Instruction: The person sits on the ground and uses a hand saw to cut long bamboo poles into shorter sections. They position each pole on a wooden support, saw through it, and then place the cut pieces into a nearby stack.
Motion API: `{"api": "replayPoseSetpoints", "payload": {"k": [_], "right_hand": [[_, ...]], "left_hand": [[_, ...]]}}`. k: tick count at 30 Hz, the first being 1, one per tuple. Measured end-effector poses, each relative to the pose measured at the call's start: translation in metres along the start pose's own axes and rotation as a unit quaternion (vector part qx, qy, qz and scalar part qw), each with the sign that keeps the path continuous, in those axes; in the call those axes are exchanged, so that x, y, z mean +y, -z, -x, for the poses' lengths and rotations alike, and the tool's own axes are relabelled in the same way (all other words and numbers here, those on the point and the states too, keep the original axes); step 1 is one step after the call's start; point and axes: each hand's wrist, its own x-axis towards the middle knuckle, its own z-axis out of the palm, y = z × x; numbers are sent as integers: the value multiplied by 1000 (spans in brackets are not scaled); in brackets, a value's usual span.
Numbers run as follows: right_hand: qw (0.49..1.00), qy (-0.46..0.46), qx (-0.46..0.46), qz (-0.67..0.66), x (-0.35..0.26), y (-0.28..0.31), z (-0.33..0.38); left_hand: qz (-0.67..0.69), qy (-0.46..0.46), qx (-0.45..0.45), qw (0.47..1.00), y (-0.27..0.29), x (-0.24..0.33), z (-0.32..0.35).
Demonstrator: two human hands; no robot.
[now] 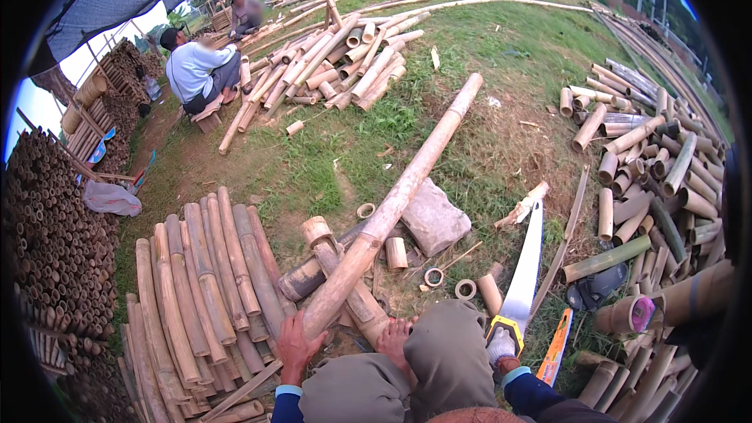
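Note:
A long bamboo pole (411,176) slants from my lap toward the far right. My left hand (299,345), bare, is wrapped round its near end. Under it crosses a shorter, notched bamboo piece (359,295); what looks like my bare foot (395,338) presses on that piece between my knees. My right hand (501,346), in a pale glove, grips the yellow-and-black handle of a handsaw (523,270). The saw's blade points up and away, apart from the pole. A flat grey stone (433,217) lies under the pole's middle.
Cut bamboo lengths (205,278) are stacked at left, and a loose heap (627,141) spreads at right. An orange saw sheath (554,348) and a black sandal (597,288) lie right of the saw. Farther back, a person (197,70) sits by more bamboo, another person (245,16) beyond.

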Motion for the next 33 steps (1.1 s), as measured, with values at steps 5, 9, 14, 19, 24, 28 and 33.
{"api": "replayPoseSetpoints", "payload": {"k": [5, 9, 14, 19, 24, 28, 33], "right_hand": [[999, 33, -35, -11, -14, -27, -37], [968, 247, 18, 34, -154, -76, -36], [916, 385, 7, 115, -142, -98, -36], [901, 351, -202, 154, -103, 87, -14], [870, 412, -161, 215, -169, 226, -52], [781, 596, -78, 170, -274, 286, -33], [709, 676, -156, 127, -387, 276, 47]], "left_hand": [[-18, 33, 2, 999, 5, -3, 2], [19, 64, -35, 997, 1, -5, -1], [11, 11, 149, 989, 3, 6, 53], [147, 85, -49, 984, -35, 5, 156], [4, 179, 80, 981, -71, -33, 153], [-68, 217, 91, 969, -59, -81, 122], [-33, 188, -137, 972, -44, -143, 159]]}}
